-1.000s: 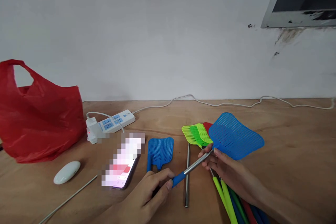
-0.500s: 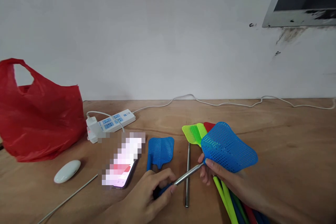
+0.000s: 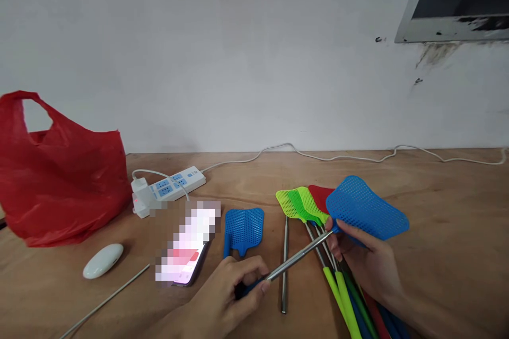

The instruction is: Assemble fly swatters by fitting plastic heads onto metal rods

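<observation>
My left hand (image 3: 234, 291) is closed round the blue handle of a fly swatter (image 3: 363, 209), whose silver telescopic rod slants up to the right. At the rod's far end my right hand (image 3: 371, 259) pinches the neck just below the blue perforated head. Beneath the held swatter, a loose silver rod (image 3: 285, 270) lies on the table. Left of that rod rests a separate blue swatter head (image 3: 244, 229), with a blue handle (image 3: 227, 243) beside it, partly hidden by my left hand. Under my right hand lies a pile of swatters (image 3: 306, 204) with yellow-green, green, red and blue parts.
A red plastic bag (image 3: 63, 175) stands at the left on the wooden table (image 3: 238, 180). Near it are a white power strip (image 3: 178, 183) with a plugged-in charger, a lit phone (image 3: 186, 249) and a white oval object (image 3: 103, 261). A white cable runs along the wall.
My right hand has moved right and slightly up with the blue head, and more of the silver rod shows. My left hand stays nearly in place on the handle.
</observation>
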Demonstrator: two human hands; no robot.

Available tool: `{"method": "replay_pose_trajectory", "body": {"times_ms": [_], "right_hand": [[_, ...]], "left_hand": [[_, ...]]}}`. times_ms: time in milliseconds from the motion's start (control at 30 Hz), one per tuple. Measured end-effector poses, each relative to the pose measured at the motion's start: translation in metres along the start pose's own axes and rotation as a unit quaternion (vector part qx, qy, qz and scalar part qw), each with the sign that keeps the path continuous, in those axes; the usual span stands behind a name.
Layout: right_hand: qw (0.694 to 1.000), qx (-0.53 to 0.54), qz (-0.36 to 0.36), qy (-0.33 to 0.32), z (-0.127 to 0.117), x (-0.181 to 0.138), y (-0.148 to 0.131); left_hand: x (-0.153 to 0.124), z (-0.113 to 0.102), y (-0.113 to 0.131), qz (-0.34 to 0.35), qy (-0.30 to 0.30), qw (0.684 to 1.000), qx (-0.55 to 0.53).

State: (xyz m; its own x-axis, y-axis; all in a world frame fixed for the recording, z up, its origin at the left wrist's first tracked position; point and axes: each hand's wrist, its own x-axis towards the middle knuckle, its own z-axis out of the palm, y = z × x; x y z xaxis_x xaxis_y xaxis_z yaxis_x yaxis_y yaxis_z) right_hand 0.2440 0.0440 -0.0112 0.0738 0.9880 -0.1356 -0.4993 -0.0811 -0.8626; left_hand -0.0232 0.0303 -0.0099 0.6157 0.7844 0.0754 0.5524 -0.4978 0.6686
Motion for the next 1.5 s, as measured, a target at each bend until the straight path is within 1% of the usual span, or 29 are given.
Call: {"method": "replay_pose_trajectory", "body": {"times_ms": [100, 267, 400, 500, 600, 733, 800, 933, 1033, 1067, 1133, 1300, 1367, 1400, 1500], "right_hand": [[0.998, 0.022, -0.03, 0.044, -0.002, 0.006, -0.003], [0.995, 0.044, -0.052, 0.079, -0.002, 0.009, -0.006], [0.993, 0.048, -0.059, 0.095, -0.002, 0.01, -0.008], [0.991, 0.058, -0.069, 0.101, -0.004, 0.014, -0.007], [0.988, 0.057, -0.093, 0.108, -0.005, 0.018, -0.005], [0.989, 0.011, -0.115, 0.09, -0.003, 0.021, -0.003], [0.99, -0.017, -0.119, 0.073, -0.004, 0.021, -0.005], [0.988, -0.059, -0.142, 0.029, -0.004, 0.015, -0.005], [0.988, -0.108, -0.107, -0.028, -0.002, 0.002, 0.001], [0.986, -0.127, -0.094, -0.059, -0.001, -0.002, 0.004], [0.98, -0.148, -0.092, -0.098, 0.002, -0.01, 0.007], [0.966, -0.196, -0.096, -0.14, 0.012, -0.018, 0.003], [0.964, -0.207, -0.085, -0.142, 0.014, -0.019, 0.001], [0.966, -0.205, -0.085, -0.131, 0.013, -0.018, 0.001], [0.979, -0.163, -0.114, -0.05, 0.006, -0.011, 0.002]], "left_hand": [[0.001, -0.002, 0.001, -0.012, -0.01, 1.0, 0.002], [0.002, -0.005, 0.005, -0.032, -0.026, 0.999, 0.008], [0.0, -0.007, 0.004, -0.02, -0.024, 0.999, 0.024], [-0.004, -0.008, 0.0, -0.022, -0.003, 0.999, 0.037], [-0.008, -0.007, -0.004, 0.004, 0.027, 0.998, 0.052], [-0.008, -0.004, -0.011, 0.045, 0.068, 0.995, 0.064], [-0.007, -0.002, -0.014, 0.063, 0.077, 0.992, 0.073], [-0.009, 0.002, -0.017, 0.088, 0.081, 0.988, 0.097], [-0.013, 0.007, -0.017, 0.084, 0.085, 0.986, 0.115], [-0.014, 0.008, -0.017, 0.086, 0.083, 0.986, 0.12], [-0.015, 0.01, -0.017, 0.096, 0.075, 0.984, 0.128], [-0.008, 0.007, -0.012, 0.127, 0.063, 0.982, 0.123], [-0.005, 0.005, -0.008, 0.126, 0.051, 0.985, 0.105], [-0.005, 0.003, -0.007, 0.124, 0.053, 0.986, 0.098], [-0.003, 0.0, -0.005, 0.113, 0.082, 0.986, 0.093]]}}
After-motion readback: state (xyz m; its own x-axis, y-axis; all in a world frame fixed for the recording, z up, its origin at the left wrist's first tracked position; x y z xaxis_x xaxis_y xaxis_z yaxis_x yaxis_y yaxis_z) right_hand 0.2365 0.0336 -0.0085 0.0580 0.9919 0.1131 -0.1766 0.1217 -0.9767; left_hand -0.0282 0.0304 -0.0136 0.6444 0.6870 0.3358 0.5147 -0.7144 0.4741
